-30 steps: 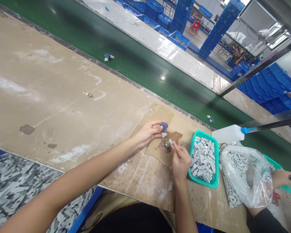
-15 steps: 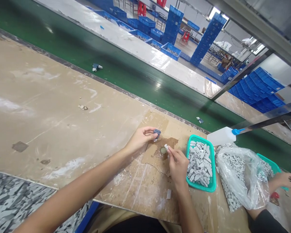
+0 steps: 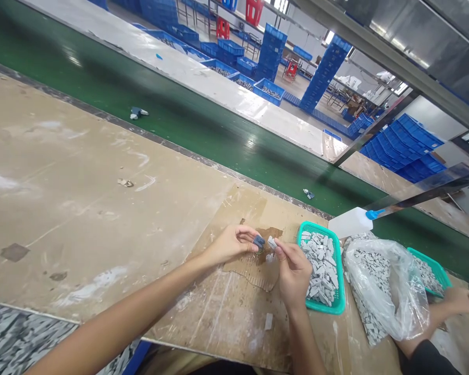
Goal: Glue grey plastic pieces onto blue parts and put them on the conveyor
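Note:
Between the fingertips of my left hand [image 3: 236, 244] is a small dark blue-grey plastic part [image 3: 259, 241]. My right hand [image 3: 293, 265] pinches a small light grey plastic piece [image 3: 272, 242], close to the blue-grey part but apart from it. Both hands are above a worn sheet of cardboard [image 3: 250, 273] with a dark stained patch. Under the fingers, more small pale pieces [image 3: 270, 258] show on that patch. To the right of my right hand stands a green basket [image 3: 341, 291] full of light grey pieces [image 3: 321, 265].
A clear plastic bag [image 3: 398, 291] of grey pieces and a white bottle [image 3: 350, 222] with a blue cap lie to the right. A co-worker's hand [image 3: 459, 300] is beyond. Small parts [image 3: 138, 112] ride on the green conveyor belt [image 3: 203, 140]. Grey pieces [image 3: 11, 333] fill a bin at lower left.
My hands have come closer together, with the left part now lower and beside the grey piece. The small parts on the belt appear further left; the whole view has shifted slightly.

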Tool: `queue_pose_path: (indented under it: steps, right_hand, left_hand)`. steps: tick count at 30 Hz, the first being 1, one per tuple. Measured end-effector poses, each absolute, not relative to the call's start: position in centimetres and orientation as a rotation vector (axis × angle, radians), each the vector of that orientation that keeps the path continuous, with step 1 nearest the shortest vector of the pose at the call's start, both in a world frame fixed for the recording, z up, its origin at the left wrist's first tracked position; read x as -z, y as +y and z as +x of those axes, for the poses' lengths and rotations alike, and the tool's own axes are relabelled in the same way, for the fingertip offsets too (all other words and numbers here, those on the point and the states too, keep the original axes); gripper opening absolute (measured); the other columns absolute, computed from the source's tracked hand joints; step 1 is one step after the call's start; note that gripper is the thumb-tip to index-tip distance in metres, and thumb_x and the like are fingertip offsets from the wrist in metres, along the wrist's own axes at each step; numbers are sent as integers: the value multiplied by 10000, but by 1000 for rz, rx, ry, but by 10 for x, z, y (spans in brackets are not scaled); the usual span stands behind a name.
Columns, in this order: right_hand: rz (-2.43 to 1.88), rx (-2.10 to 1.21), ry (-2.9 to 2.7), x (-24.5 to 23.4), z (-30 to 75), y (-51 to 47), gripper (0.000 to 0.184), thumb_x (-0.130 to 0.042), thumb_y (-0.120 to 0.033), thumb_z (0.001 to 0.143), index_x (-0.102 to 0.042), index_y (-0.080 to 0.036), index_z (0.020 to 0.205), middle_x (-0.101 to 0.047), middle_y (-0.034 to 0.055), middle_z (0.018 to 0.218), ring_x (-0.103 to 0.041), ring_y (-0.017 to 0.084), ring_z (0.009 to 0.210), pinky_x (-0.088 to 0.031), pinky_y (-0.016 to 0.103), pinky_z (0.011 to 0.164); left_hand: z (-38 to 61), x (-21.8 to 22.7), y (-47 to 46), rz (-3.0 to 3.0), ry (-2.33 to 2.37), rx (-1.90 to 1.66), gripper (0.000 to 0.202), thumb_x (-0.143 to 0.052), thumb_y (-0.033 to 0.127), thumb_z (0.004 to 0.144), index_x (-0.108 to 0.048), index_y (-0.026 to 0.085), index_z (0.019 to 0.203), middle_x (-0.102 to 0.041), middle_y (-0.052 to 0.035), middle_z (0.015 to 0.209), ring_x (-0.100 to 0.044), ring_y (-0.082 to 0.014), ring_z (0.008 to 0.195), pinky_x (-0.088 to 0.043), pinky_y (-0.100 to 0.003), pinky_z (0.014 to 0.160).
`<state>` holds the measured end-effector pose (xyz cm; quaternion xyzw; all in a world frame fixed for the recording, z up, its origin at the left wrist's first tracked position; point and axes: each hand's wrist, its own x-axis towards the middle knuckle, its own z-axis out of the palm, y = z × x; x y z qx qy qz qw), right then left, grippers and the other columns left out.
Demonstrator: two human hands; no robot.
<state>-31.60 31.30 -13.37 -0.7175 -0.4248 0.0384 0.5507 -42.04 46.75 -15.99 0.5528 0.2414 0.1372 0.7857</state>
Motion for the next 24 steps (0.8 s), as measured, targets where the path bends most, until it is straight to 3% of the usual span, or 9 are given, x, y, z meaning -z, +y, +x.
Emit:
queue_pose_path:
  steps: [17, 24]
  right_hand:
    - [-1684, -75, -1201, 141, -328, 315, 393, -492, -102, 897, -734, -319, 1117, -667, 26, 799, -648, 138, 727, -535, 251, 650]
    - [-1750, -148, -1230, 149, -329, 323, 401, -472, -113, 904, -716, -305, 1158, -633, 23, 758, -613, 135, 696, -502, 238, 619]
  left_hand:
    - [-424, 150, 451, 1073, 469, -344, 287, -841, 246, 549, -689, 123, 759, -721, -96, 730, -688, -202, 663, -536, -262, 639]
    - [-425, 158, 456, 1137, 509, -363, 365, -860, 353, 583, -651, 117, 769, -678, -80, 660, -585, -136, 560, -426, -201, 509]
